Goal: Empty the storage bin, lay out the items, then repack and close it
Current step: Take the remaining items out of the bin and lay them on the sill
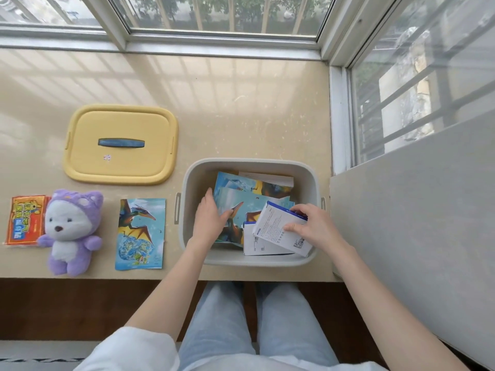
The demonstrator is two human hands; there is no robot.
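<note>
risk L: left hand (210, 219) lies flat, fingers straight, on the sheets (241, 199) in the bin (251, 163). The glossy stack could slide or fan out if one is dragged.
risk R: right hand (313, 226) grips the box (281, 228) by its edges, tilted. It could snag the bin rim or slip.
left of left hand: packet (25, 219), plush (71, 231), loose sheet (140, 234) in a row, with the lid (120, 144) off beyond them.
sheets: under left thumb and palm.
box: in right hand, over second box (257, 246), both inside the bin.
stage: emptying or repacking, cannot tell.
</note>
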